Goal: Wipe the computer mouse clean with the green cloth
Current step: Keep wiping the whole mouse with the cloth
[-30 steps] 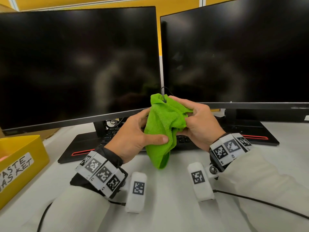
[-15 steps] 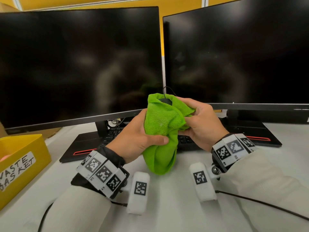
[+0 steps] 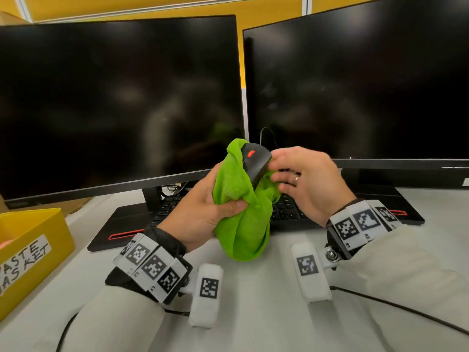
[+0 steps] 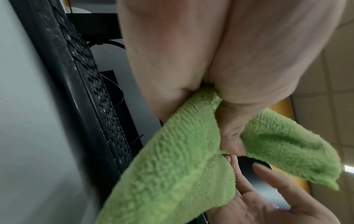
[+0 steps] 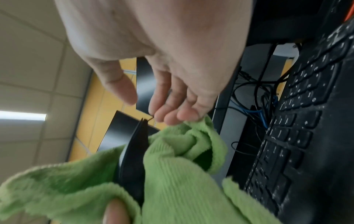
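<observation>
Nearest to me, my two wrists hang above the white table (image 3: pixel 253 313), each carrying marker-covered bands, with a thin black cable (image 3: pixel 406 311) running off to the right. Just beyond them my left hand (image 3: pixel 203 214) grips the green cloth (image 3: pixel 241 224), thumb pressed across its front fold and fingers curled round behind it; the cloth's lower end hangs down close to the table, though I cannot tell whether it touches. The computer mouse (image 3: pixel 255 161) sits cradled in the top of the cloth, lifted off the table, black with its red wheel showing and tilted toward the right. My right hand (image 3: pixel 307 181) is just beside it, loose and spread, holding nothing; in the right wrist view its fingertips (image 5: pixel 184 115) hover at the cloth's upper edge, next to the mouse's thin side. Whether they touch the cloth I cannot say. At near left stands a yellow waste basket (image 3: pixel 38 240). Farther back lies a black keyboard (image 3: pixel 286 207), and behind it two dark monitors (image 3: pixel 114 102) side by side against a yellow wall (image 3: pixel 152 3).
</observation>
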